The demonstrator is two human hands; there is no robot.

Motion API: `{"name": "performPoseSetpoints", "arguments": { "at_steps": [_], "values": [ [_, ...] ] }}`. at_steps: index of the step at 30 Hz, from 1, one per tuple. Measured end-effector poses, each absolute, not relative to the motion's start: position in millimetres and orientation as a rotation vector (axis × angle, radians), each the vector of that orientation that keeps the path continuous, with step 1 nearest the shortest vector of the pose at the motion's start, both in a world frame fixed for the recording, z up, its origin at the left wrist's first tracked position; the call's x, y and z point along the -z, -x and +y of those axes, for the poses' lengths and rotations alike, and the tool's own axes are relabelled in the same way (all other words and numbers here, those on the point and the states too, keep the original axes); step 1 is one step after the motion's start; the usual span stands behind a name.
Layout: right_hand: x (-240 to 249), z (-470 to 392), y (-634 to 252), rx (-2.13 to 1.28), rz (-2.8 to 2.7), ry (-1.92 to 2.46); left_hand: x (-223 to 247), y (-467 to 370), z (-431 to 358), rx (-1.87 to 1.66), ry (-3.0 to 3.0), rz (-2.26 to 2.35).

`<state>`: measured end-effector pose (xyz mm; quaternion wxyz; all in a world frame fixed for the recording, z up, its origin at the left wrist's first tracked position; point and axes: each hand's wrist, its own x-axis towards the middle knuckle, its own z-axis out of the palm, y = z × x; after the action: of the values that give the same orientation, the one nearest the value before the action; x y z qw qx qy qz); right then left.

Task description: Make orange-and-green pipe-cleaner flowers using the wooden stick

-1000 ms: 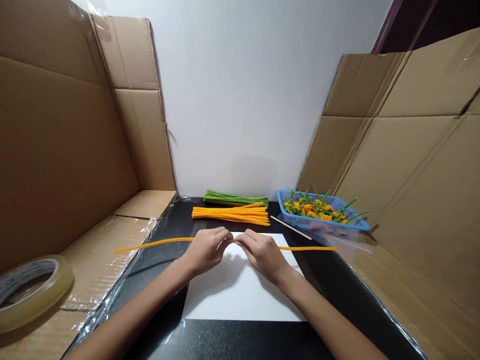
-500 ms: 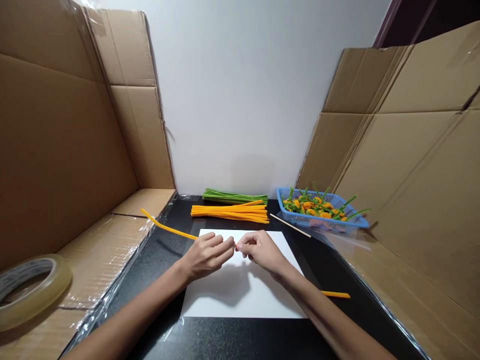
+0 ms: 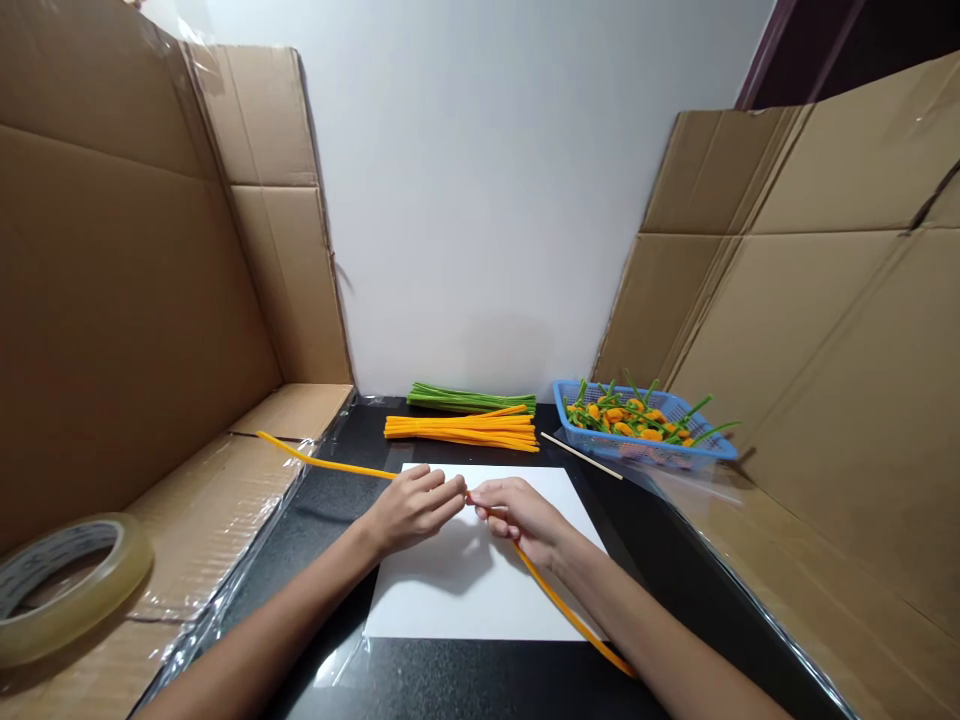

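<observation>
Above the sheet of white paper (image 3: 450,600), my left hand (image 3: 421,510) is closed on an orange pipe cleaner (image 3: 341,466), whose long end sticks out to the left. My right hand (image 3: 519,515) meets it fingertip to fingertip, pinching orange pipe cleaner at the small gap between the hands. From under the right palm an orange length (image 3: 559,603) curves down and passes beneath the right forearm. The fingers hide whether the two lengths are one piece or two joined.
A bundle of orange pipe cleaners (image 3: 461,430) lies behind the paper, with a green bundle (image 3: 472,397) behind that. Right of them are a thin wooden stick (image 3: 581,456) and a blue basket (image 3: 568,428) of orange-and-green pieces. A tape roll (image 3: 131,575) sits left; cardboard walls flank the table.
The orange length on the right has swung from beyond the right forearm to its inner side, over the paper. My right hand has turned slightly; the left end has dipped outward.
</observation>
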<state>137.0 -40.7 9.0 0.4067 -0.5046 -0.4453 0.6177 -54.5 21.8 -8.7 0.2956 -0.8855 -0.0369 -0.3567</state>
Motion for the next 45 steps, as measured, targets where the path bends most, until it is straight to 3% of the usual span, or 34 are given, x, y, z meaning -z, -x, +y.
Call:
{"name": "performPoseSetpoints", "arguments": {
  "at_steps": [5,14,18,25,28,30,35,40,45],
  "values": [
    [0.3,-47.2,-130.8,-0.523,-1.864,1.392,14.6,54.8,27.1,0.835,2.569,-0.316],
    [-0.3,-46.4,-132.7,-0.402,-1.894,1.412,15.9,45.9,18.6,0.917,2.701,-0.466],
    [-2.1,-45.6,-131.0,-0.545,-1.852,1.384,13.0,48.4,18.0,0.804,2.655,-0.347],
    [-13.9,-49.0,-127.6,-1.394,-1.339,1.556,7.0,47.7,8.9,0.563,2.51,-0.147],
    [-16.7,-50.9,-126.5,-1.492,-1.24,1.617,8.4,45.5,7.2,0.501,2.556,-0.182],
    [-14.6,-51.1,-127.1,-1.294,-1.427,1.678,7.9,45.3,8.3,0.432,2.684,-0.284],
    [-6.3,-51.2,-134.2,-0.345,-2.09,1.564,-3.7,49.1,13.7,0.459,3.276,-0.638],
    [-2.5,-51.0,-138.7,-0.094,-2.173,1.309,-16.8,49.3,12.6,0.897,3.739,-1.096],
    [1.5,-54.7,-134.6,0.253,-2.048,1.26,-24.2,41.6,-2.3,1.19,3.959,-1.199]
  ]
}}
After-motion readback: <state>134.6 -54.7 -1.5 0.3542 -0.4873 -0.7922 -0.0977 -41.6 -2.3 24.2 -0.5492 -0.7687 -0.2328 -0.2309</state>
